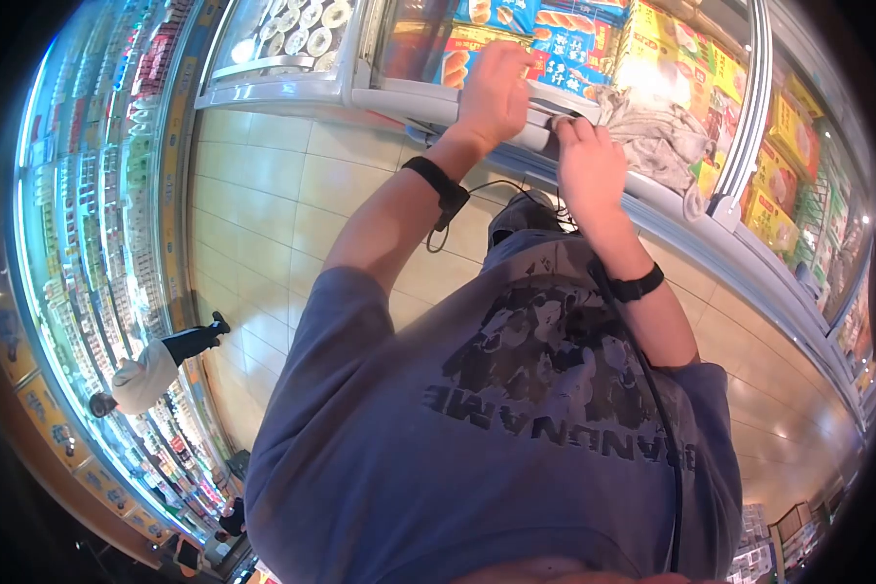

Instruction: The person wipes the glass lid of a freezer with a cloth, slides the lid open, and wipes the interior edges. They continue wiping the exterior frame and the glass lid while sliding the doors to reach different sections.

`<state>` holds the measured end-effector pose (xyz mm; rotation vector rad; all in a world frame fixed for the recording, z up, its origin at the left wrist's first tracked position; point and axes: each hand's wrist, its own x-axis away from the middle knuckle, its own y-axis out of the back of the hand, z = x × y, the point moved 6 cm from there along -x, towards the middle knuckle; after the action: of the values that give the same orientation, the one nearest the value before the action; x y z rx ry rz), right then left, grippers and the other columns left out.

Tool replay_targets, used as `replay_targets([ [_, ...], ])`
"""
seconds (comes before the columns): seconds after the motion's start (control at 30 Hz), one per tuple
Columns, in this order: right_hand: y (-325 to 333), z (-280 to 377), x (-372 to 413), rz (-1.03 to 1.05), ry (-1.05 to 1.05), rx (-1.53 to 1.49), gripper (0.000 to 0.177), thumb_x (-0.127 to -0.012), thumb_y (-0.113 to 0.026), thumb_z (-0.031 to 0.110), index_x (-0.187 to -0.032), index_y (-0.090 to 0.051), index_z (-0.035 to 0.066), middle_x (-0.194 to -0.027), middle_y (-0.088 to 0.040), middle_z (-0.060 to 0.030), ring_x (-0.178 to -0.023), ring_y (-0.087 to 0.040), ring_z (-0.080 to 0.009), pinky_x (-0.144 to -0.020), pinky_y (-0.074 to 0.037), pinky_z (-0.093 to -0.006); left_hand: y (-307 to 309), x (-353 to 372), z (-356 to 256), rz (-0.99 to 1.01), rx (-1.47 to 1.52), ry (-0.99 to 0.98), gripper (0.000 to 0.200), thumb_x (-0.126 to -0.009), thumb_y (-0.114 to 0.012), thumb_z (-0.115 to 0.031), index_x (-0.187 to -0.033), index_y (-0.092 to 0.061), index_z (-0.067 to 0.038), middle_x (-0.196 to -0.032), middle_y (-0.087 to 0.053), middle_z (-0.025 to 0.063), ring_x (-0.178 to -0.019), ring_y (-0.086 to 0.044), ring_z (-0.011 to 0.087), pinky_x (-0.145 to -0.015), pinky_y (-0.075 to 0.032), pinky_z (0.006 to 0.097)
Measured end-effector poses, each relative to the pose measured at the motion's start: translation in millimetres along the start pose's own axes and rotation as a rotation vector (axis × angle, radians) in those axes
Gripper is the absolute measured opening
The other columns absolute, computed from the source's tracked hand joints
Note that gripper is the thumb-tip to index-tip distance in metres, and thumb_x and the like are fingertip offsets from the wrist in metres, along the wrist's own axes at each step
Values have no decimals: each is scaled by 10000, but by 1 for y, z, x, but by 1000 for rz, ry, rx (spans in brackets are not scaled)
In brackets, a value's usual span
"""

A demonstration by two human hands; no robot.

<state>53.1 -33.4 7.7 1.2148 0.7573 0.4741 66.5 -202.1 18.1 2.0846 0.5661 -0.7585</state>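
My left hand (496, 92) is over the front edge of a chest freezer (409, 101), palm down, its fingers stretched out above the glass. Just to its right, my right hand (591, 167) rests at the freezer's front rail. Its fingers are bent over a small dark part at the rim; what they grip is partly hidden. A crumpled greyish cloth (657, 136) lies on the rim and glass, right beside the right hand's fingers. Under the glass are blue packages (566, 73) and yellow packages (667, 49).
Lit shelves (88, 234) full of small goods run down the left side. A person (146, 377) stands beside them. Tiled floor (253, 195) lies between shelves and freezer. Another freezer section (297, 34) with round items adjoins at the upper left. A cable (652, 389) hangs over my shirt.
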Motion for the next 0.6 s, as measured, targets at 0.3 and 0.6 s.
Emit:
replay_targets([
  [0.3,-2,-7,5,39,-82,7,231,-898,-618,128,-1105,-720,119,-977,-657,-26,-956,-663,-240,-808,-520,-402,77,11,94,-106,-339,243,200,-995,-535,-172,-1033,-665,-26,-1059,-630,179,-991,-600,397,-874,-483,499],
  [0.6,7,-1,7,29,-189,9,240,-887,-632,117,-1105,-734,110,-972,-658,-36,-942,-655,-259,-792,-517,-420,95,5,136,70,-692,170,236,-1005,-614,-293,-1148,-700,-127,-1198,-647,101,-1117,-582,339,-1009,-376,522],
])
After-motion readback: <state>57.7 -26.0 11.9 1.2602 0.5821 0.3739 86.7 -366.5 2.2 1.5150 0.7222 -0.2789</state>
